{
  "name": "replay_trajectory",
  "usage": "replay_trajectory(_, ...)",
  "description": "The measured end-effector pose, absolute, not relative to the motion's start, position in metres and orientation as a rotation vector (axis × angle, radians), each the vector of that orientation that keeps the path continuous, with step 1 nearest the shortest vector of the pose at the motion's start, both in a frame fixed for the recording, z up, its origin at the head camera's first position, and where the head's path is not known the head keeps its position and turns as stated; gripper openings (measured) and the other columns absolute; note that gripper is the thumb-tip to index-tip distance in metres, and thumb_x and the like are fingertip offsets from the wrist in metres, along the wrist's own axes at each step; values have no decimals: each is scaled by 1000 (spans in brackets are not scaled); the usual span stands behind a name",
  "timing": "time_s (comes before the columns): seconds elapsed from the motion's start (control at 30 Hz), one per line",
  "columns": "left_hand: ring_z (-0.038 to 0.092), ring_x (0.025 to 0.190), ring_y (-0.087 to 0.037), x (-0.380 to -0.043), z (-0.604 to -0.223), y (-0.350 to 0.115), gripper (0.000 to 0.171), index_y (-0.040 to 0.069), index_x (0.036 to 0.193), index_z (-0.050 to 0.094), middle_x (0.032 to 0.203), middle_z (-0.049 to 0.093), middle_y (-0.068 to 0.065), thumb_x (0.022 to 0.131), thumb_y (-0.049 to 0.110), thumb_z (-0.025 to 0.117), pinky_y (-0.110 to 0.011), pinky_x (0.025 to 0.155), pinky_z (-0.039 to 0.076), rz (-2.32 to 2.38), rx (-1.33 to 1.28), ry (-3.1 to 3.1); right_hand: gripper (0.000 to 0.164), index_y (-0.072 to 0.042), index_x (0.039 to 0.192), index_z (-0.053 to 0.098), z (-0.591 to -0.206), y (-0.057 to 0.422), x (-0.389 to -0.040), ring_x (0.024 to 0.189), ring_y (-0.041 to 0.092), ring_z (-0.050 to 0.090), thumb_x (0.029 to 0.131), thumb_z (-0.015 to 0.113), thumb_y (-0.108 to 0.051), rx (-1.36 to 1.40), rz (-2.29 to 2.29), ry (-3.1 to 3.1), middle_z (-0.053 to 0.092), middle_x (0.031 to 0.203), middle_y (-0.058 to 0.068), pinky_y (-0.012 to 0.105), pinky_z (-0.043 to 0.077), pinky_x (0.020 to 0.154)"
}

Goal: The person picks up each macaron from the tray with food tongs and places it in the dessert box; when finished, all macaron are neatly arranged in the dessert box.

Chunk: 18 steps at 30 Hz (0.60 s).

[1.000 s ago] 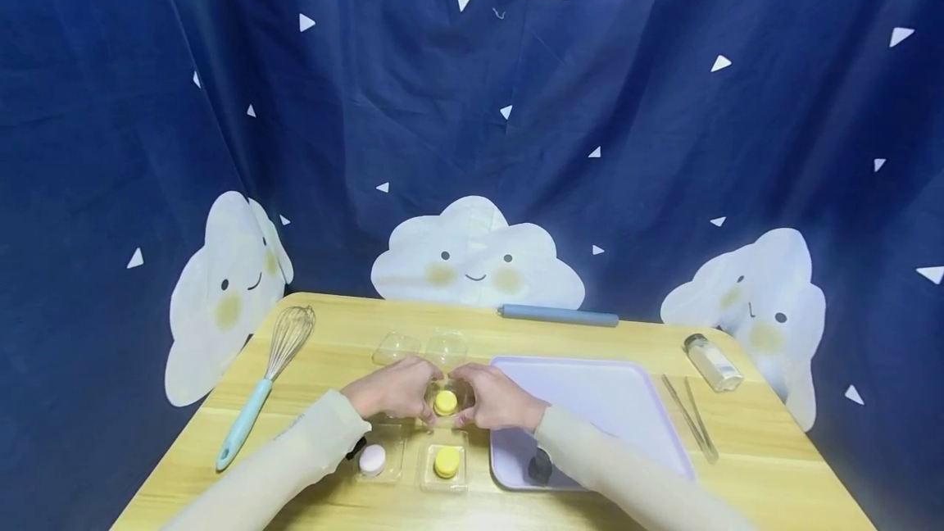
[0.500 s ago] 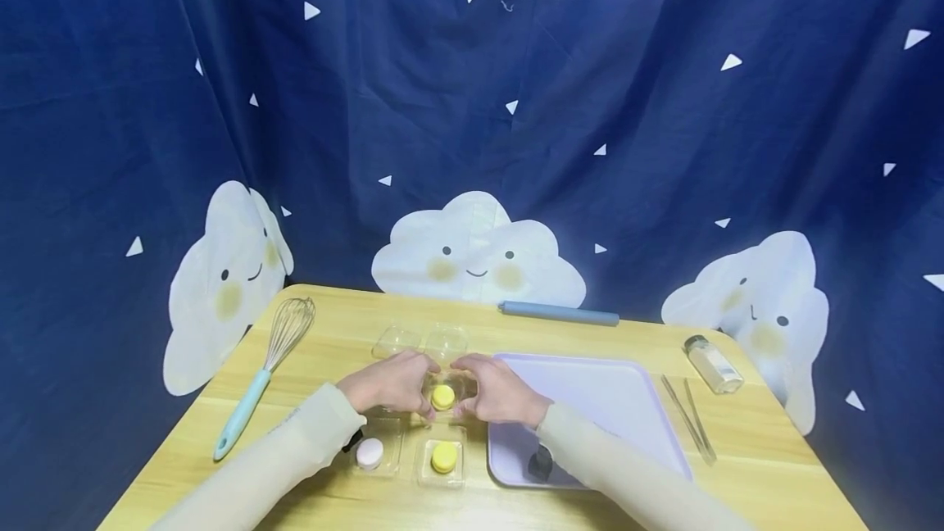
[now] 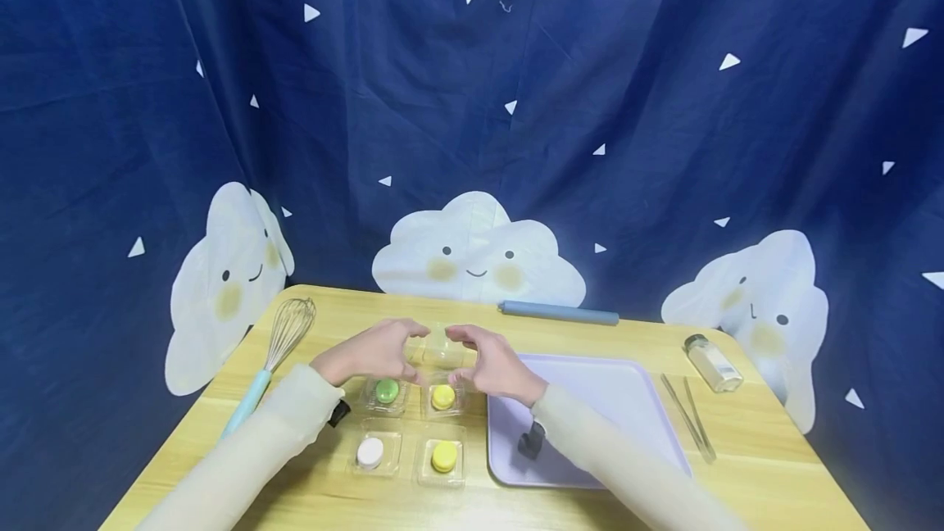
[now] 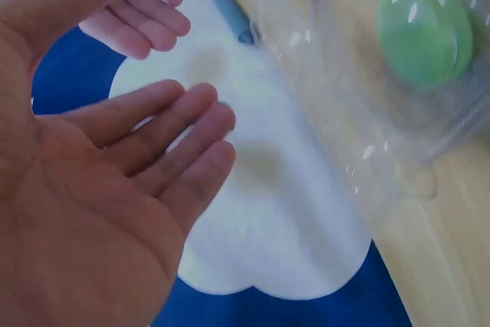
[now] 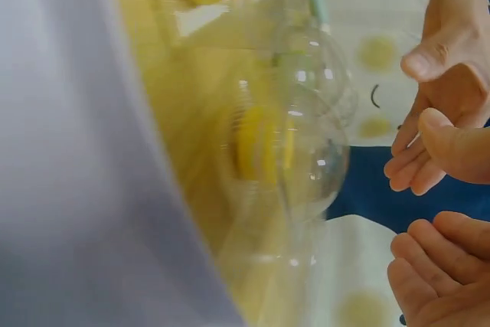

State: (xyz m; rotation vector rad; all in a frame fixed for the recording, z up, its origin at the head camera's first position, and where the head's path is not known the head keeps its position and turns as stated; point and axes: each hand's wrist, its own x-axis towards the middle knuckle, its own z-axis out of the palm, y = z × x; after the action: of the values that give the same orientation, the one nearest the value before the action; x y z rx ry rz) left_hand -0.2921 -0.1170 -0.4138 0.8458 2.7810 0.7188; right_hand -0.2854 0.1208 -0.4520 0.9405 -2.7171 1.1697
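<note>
Both hands hover over clear plastic boxes, holding nothing. My left hand (image 3: 379, 353) is above the box with a green macaron (image 3: 387, 391); its fingers extend loosely in the left wrist view. My right hand (image 3: 492, 365) is beside the box with a yellow macaron (image 3: 443, 397), thumb and fingers apart. Behind that macaron, between the hands, a clear lid (image 3: 442, 348) shows. Nearer me sit a pale lilac macaron (image 3: 370, 453) and another yellow macaron (image 3: 445, 456), each in a clear box. In the right wrist view, clear domes (image 5: 318, 162) stand by the macarons.
A lilac tray (image 3: 601, 408) lies under my right forearm. Tweezers (image 3: 691, 420) and a shaker jar (image 3: 713, 363) are at the right. A whisk (image 3: 288, 333) lies at the left, partly behind my sleeve. A blue-grey rod (image 3: 558, 313) lies along the back edge.
Both hands have lifted from around the far yellow macaron's box and moved up and apart, the left one leftward. The green macaron has come into view.
</note>
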Motion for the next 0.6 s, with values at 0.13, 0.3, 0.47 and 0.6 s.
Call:
replay_trajectory(0.13,53,136,-39,-298,-407,-127,86,-2,145,50,146,58,-18,74,27,89,-56,118,41,768,941,2754,76,-2,146,48,-445,114,-292,132,29,60,79,84,-8,902,1355,-2658,61,141,16,35,47,115)
replay_trajectory(0.3,50,137,-44,-308,-402,-138,89,-3,147,46,146,57,-21,74,28,87,-62,117,39,885,1050,2721,78,-2,149,43,-437,105,-302,135,33,57,82,81,-3,860,1540,-2581,59,143,21,39,45,117)
replay_trajectory(0.47,44,141,-48,-323,-403,-152,98,-2,153,37,152,49,-25,75,30,88,-66,120,31,1098,1049,2601,76,-3,150,41,-432,91,-314,137,33,55,83,79,-1,816,1646,-2546,57,146,20,39,44,118)
replay_trajectory(0.6,36,147,-48,-336,-409,-164,101,-1,155,32,158,39,-25,77,28,88,-66,123,25,1208,1000,2512,72,-2,148,43,-431,78,-323,139,34,53,85,77,0,774,1734,-2532,53,149,22,41,42,120)
